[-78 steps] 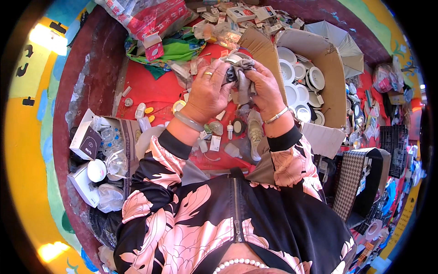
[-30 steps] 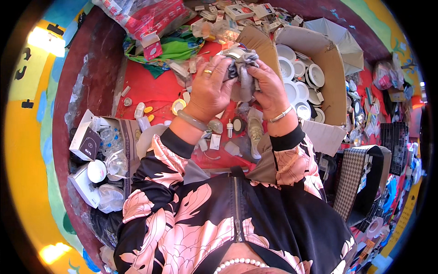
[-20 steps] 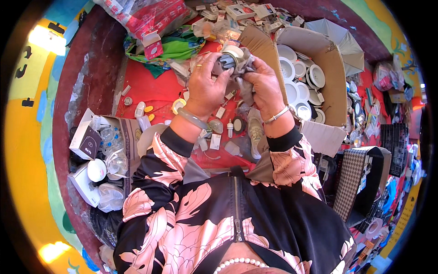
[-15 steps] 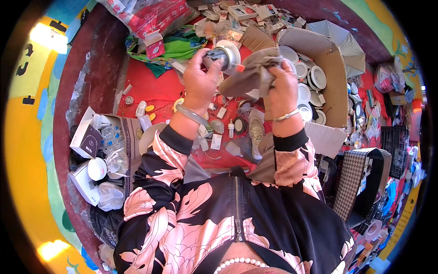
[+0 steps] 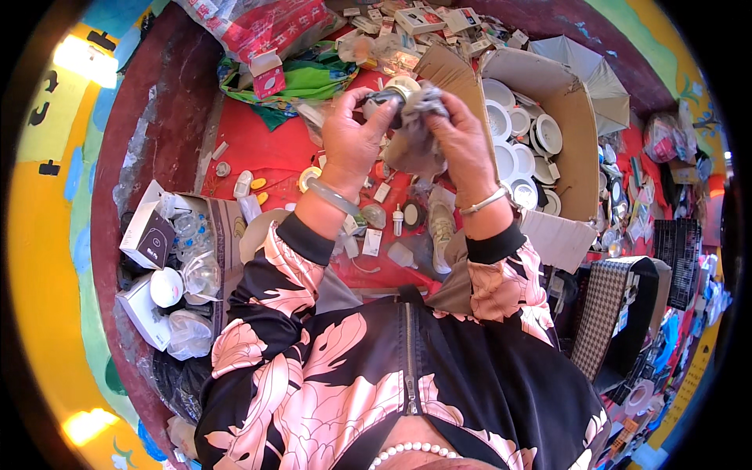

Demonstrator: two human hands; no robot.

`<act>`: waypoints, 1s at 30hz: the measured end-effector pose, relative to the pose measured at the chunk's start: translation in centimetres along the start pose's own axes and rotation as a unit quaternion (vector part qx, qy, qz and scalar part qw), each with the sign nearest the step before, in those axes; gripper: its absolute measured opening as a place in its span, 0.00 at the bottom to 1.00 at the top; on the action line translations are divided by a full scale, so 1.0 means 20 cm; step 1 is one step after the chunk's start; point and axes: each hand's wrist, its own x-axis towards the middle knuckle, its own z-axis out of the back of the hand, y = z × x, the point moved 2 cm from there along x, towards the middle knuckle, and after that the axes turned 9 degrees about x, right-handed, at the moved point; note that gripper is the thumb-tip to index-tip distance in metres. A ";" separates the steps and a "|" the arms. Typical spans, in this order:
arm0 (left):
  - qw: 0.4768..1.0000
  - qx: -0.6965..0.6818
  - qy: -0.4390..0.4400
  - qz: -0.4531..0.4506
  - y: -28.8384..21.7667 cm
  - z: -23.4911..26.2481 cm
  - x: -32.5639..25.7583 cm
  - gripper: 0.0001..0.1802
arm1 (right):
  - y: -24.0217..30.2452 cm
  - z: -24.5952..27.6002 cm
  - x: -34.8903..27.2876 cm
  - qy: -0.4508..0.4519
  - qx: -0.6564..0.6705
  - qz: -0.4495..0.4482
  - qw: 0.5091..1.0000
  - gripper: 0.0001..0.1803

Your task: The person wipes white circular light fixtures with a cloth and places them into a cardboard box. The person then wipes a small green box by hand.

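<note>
In my left hand (image 5: 349,135) is a small round downlight (image 5: 401,84) with a pale rim and a dark body, gripped between thumb and fingers. My right hand (image 5: 465,147) pinches a grey-brown cloth (image 5: 417,141) bunched at the top and hanging below. The bunched end presses against the side of the downlight, hiding part of it. Right of my right hand stands an open cardboard box (image 5: 576,110) holding several white round light fittings (image 5: 547,133).
A red sheet (image 5: 266,153) lies below, scattered with small parts, a compact bulb (image 5: 398,221) and a shoe (image 5: 442,233). At the left is a carton (image 5: 225,243) of clear plastic pieces. Small packages (image 5: 419,21) pile up at the back, beside a green cloth (image 5: 313,78). A checked case (image 5: 599,313) stands right.
The cloth has come left onto the downlight, and my right hand has moved left with it. The downlight has turned, so its rim shows less.
</note>
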 end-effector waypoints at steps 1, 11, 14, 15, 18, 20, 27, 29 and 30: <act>1.000 -0.005 -0.003 -0.009 0.02 -0.02 -0.01 0.19 | -0.01 -0.03 -0.01 0.002 -0.050 0.004 0.999 0.12; 0.947 0.210 -0.010 -0.242 -0.14 -0.03 -0.10 0.22 | -0.02 0.07 0.00 0.014 0.269 -0.250 0.930 0.18; 0.931 0.216 -0.012 -0.293 -0.14 -0.04 -0.09 0.24 | -0.04 0.10 0.01 -0.021 0.196 -0.198 0.960 0.16; 0.932 0.217 -0.004 -0.291 -0.14 -0.04 -0.09 0.24 | -0.05 0.11 0.01 -0.029 0.169 -0.175 0.969 0.15; 0.949 0.219 0.054 -0.219 -0.15 -0.06 -0.08 0.29 | -0.03 0.11 0.02 -0.064 0.133 -0.166 0.975 0.12; 0.948 0.229 0.082 -0.207 -0.18 -0.05 -0.06 0.35 | -0.02 0.15 0.04 -0.079 0.115 -0.160 0.977 0.10; 0.953 -0.118 0.277 0.042 -0.04 0.02 0.07 0.48 | 0.07 0.17 0.04 -0.058 0.085 -0.140 0.985 0.12; 0.942 -0.171 0.276 0.089 -0.03 0.03 0.07 0.47 | 0.06 0.18 0.04 -0.060 0.084 -0.144 0.984 0.12; 0.945 -0.185 0.241 0.123 -0.06 0.03 0.07 0.44 | 0.07 0.18 0.04 -0.069 0.099 -0.139 0.983 0.12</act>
